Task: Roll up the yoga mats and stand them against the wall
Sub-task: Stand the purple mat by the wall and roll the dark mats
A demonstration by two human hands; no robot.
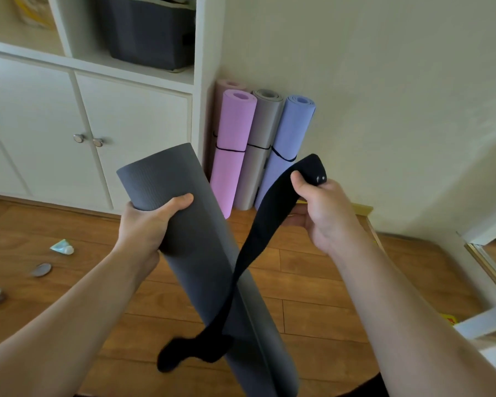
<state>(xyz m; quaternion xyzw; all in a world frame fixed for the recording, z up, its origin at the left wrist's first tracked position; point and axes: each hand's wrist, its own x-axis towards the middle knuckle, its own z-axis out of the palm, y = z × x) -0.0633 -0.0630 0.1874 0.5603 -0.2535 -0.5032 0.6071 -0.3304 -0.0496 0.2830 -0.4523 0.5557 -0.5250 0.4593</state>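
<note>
A cream wall (384, 67) meets a white cabinet (40, 116) above a wooden plank floor (312, 270).

Five rolled yoga mats show in all: one dark grey mat (201, 253) held upright in front, and four standing against the wall, namely a pink mat (232, 150), a light grey mat (258, 150), a lavender mat (287, 147), and what appears to be a dusty pink mat (222, 87) mostly hidden behind them. One black strap (269, 222) hangs across the front mat. Two hands are in view, the left hand (149, 224) and the right hand (324, 213). The cabinet carries two round knobs (88, 140), and one dark bin (149, 30) sits on the shelf. Three small items (40, 269) lie on the floor.
</note>
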